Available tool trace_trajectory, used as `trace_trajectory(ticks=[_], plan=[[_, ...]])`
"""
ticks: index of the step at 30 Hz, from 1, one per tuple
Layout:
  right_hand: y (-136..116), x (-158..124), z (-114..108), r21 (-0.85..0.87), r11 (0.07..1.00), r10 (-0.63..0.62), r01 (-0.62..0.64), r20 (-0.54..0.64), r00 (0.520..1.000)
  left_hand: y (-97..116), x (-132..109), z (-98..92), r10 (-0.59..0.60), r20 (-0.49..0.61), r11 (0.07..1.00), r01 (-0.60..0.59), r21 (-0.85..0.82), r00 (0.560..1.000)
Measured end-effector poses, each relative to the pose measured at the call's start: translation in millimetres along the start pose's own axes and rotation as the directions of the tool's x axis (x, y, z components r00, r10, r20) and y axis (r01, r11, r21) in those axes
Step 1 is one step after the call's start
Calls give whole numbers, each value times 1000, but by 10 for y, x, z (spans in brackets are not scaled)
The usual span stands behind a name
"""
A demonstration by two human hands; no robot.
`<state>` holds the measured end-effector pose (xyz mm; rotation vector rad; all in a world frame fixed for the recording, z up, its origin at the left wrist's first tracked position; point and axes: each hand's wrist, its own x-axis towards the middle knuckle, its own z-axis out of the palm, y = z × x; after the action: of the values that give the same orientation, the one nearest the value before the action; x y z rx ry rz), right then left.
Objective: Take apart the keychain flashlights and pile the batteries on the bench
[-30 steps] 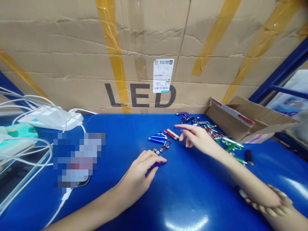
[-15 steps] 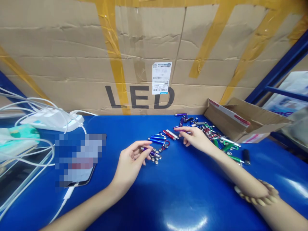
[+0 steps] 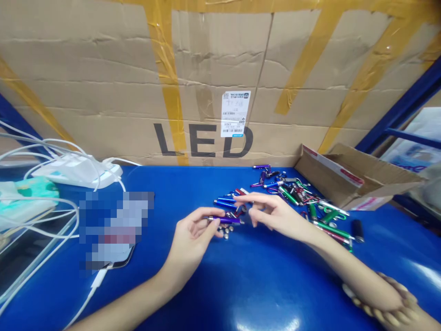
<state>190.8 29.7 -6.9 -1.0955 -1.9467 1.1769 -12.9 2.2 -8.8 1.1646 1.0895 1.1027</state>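
My left hand (image 3: 191, 235): purple flashlight (image 3: 225, 219) pinched level at fingertips. My right hand (image 3: 272, 214): palm-down at its tip, grip unclear.

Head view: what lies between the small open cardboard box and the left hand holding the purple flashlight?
The right hand and a scattered pile of small coloured metal flashlights, on the blue table; the head view shows it.

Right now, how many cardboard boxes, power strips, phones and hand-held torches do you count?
Brown cardboard boxes: 2, the large LED-printed one and the small open one
White plastic power strip: 1
Dark phone on a white cable: 1
Slim purple metal torch in the left hand: 1
Total: 5
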Motion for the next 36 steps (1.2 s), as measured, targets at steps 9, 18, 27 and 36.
trace_trajectory(ticks=[9, 18, 27, 36], plan=[[24, -1, 40, -167, 978, -136, 125, -57, 989, -88, -104, 36, -73, 111, 997, 69, 37, 991], [522, 101, -355, -413, 857, 112, -308, -434, 894, -69, -103, 64, -178, 197, 973, 142, 185, 964], [370, 40, -558, -620, 678, 95, -396, -460, 883, -55, -128, 64, -220, 212, 960, 173, 219, 952], [344, -42, -602, -655, 427, 320, -624, -536, 781, -47, -108, 58, -231, 214, 960, 188, 205, 949]])
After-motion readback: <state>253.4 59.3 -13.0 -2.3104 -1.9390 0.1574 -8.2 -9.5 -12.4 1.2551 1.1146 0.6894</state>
